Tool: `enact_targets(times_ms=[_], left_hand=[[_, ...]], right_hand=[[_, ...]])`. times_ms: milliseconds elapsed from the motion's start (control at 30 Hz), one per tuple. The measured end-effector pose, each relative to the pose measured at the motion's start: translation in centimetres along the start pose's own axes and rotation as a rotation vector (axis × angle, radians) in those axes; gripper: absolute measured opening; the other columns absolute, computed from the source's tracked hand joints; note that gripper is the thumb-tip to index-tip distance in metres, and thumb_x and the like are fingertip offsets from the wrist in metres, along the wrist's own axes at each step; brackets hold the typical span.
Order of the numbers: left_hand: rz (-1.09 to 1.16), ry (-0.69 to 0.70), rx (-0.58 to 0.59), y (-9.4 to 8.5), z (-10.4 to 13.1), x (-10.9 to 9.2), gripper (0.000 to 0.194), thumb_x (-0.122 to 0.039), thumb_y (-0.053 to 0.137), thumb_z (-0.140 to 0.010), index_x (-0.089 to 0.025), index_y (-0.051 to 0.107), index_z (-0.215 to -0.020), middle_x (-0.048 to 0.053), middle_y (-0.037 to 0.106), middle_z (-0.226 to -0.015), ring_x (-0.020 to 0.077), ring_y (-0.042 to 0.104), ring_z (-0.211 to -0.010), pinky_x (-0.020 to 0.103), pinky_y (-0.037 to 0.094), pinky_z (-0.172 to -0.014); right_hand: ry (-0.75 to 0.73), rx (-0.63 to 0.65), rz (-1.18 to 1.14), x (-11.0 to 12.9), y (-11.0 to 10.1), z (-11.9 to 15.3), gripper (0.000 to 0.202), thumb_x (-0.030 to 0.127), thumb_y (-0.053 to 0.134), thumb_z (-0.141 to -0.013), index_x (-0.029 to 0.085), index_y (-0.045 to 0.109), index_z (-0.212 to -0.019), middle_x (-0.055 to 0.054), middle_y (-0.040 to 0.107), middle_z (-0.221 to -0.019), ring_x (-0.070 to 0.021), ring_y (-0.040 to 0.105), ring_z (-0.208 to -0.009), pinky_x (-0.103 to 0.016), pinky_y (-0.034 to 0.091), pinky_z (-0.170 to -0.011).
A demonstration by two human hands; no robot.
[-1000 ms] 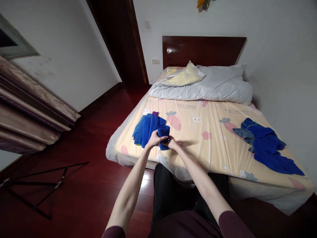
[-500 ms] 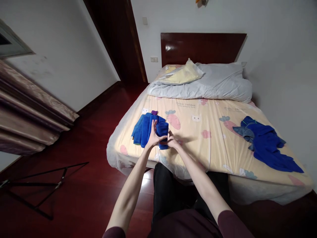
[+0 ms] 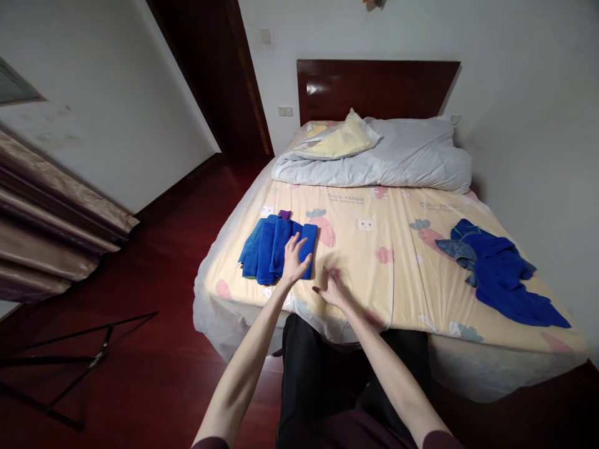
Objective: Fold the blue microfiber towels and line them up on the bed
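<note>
Folded blue cloths [image 3: 266, 249] lie side by side, partly overlapping, at the bed's near left. The rightmost folded blue cloth [image 3: 309, 236] lies flat on the patterned sheet. Over these cloths is my left hand [image 3: 294, 262], its fingers spread; whether it touches them is hard to tell. My right hand [image 3: 333, 288] is just to the right, above the sheet, with fingers apart, slightly blurred and holding nothing. A small purple piece [image 3: 284, 214] shows behind the row. Far to the right lies a loose, crumpled blue heap [image 3: 503, 274] with a grey-blue cloth [image 3: 461, 252] at its left.
The bed [image 3: 355, 249] has a rolled grey quilt [image 3: 412, 153] and a yellow pillow [image 3: 349, 140] near the headboard [image 3: 374, 90]. On the floor at left stands a black metal frame [image 3: 100, 355], below a curtain [image 3: 51, 224].
The rolled or folded blue cloth that stood between both hands now lies flat at the row's right end. My hands have opened and parted, the right one moving away from the cloth.
</note>
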State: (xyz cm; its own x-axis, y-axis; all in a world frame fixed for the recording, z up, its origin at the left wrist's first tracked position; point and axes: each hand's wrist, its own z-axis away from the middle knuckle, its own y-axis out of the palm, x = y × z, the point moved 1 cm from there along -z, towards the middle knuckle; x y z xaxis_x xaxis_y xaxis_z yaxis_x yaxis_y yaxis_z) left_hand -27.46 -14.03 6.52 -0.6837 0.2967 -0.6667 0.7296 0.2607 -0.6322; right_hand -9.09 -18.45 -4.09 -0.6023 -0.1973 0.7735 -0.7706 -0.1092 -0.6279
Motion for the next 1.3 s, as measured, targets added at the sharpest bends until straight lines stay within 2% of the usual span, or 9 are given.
enact_targets(times_ms=[167,300,400,633,867,967,1100,1200,1300], left_hand=[[-0.210,-0.036,0.313,5.8,-3.1,0.6,0.053,-0.034,0.070,-0.085,-0.026,0.068,-0.138,0.012,0.032,-0.171,0.0487,0.014,-0.159,0.076,0.008,-0.124],[-0.325,-0.036,0.397,10.3,-6.3,2.4,0.060,-0.026,0.067,-0.085,-0.026,0.063,-0.145,0.014,0.030,-0.172,0.0510,0.001,-0.160,0.083,-0.009,-0.118],[-0.374,-0.059,0.405,12.1,-8.0,4.8,0.062,-0.021,0.059,-0.088,-0.024,0.058,-0.150,0.015,0.030,-0.172,0.0475,-0.007,-0.161,0.083,-0.015,-0.115],[-0.613,-0.140,0.405,11.1,-8.4,10.0,0.058,-0.028,0.050,-0.095,-0.032,0.055,-0.153,0.007,0.022,-0.175,0.0501,-0.010,-0.159,0.092,-0.008,-0.107],[-0.843,-0.195,0.474,7.6,-9.4,11.9,0.054,-0.029,0.041,-0.100,-0.030,0.054,-0.152,0.004,0.018,-0.176,0.0478,-0.006,-0.160,0.090,0.001,-0.111],[-0.858,-0.200,0.440,6.5,-9.4,11.6,0.050,-0.032,0.033,-0.106,-0.025,0.053,-0.151,0.006,0.021,-0.175,0.0488,-0.003,-0.159,0.090,0.004,-0.108],[-0.640,0.148,0.400,6.4,-5.3,8.4,0.055,-0.017,0.016,-0.109,0.001,0.041,-0.154,0.024,0.017,-0.172,0.0502,-0.004,-0.157,0.086,-0.003,-0.109],[-0.426,0.391,0.500,6.5,4.3,4.3,0.061,-0.011,0.034,-0.101,-0.006,0.034,-0.162,0.023,0.025,-0.171,0.0400,0.002,-0.162,0.074,0.005,-0.125],[-0.239,0.525,0.594,5.6,18.6,0.6,0.065,-0.008,0.044,-0.093,-0.020,0.050,-0.156,0.012,0.042,-0.166,0.0327,0.029,-0.159,0.054,0.030,-0.129]], right_hand=[[-0.040,0.066,0.038,0.1,4.3,0.9,0.084,0.039,0.067,-0.092,0.016,0.031,-0.164,-0.024,0.041,-0.164,-0.0406,0.031,-0.157,-0.062,0.032,-0.124],[-0.082,0.076,0.017,0.1,7.4,1.4,0.094,0.041,0.074,-0.087,0.022,0.027,-0.167,-0.022,0.036,-0.167,-0.0442,0.023,-0.159,-0.069,0.027,-0.125],[-0.082,0.120,-0.018,0.8,8.6,1.5,0.098,0.043,0.077,-0.084,0.021,0.028,-0.167,-0.023,0.037,-0.166,-0.0438,0.019,-0.160,-0.067,0.023,-0.127],[-0.110,0.256,-0.059,4.5,10.1,-1.5,0.085,0.044,0.065,-0.092,0.021,0.029,-0.166,-0.017,0.062,-0.147,-0.0382,0.043,-0.150,-0.059,0.027,-0.127],[-0.164,0.320,0.000,7.7,10.5,-2.9,0.091,0.047,0.072,-0.089,0.022,0.029,-0.166,-0.017,0.057,-0.154,-0.0364,0.046,-0.149,-0.053,0.032,-0.126],[-0.234,0.342,-0.081,6.4,7.8,-0.8,0.085,0.046,0.069,-0.093,0.025,0.030,-0.165,-0.013,0.044,-0.165,-0.0312,0.037,-0.155,-0.048,0.035,-0.126],[-0.079,0.159,-0.319,0.3,0.8,5.4,0.071,0.044,0.068,-0.095,0.025,0.042,-0.159,-0.010,0.056,-0.156,-0.0257,0.052,-0.145,-0.042,0.043,-0.120],[0.158,-0.175,-0.373,-7.0,-7.1,10.7,0.045,0.033,0.063,-0.095,0.025,0.061,-0.139,-0.010,0.068,-0.136,-0.0245,0.064,-0.127,-0.043,0.055,-0.106],[0.295,-0.519,-0.174,-14.6,-16.8,14.7,0.032,0.026,0.057,-0.093,0.023,0.071,-0.121,-0.011,0.069,-0.124,-0.0245,0.066,-0.117,-0.043,0.057,-0.100]])
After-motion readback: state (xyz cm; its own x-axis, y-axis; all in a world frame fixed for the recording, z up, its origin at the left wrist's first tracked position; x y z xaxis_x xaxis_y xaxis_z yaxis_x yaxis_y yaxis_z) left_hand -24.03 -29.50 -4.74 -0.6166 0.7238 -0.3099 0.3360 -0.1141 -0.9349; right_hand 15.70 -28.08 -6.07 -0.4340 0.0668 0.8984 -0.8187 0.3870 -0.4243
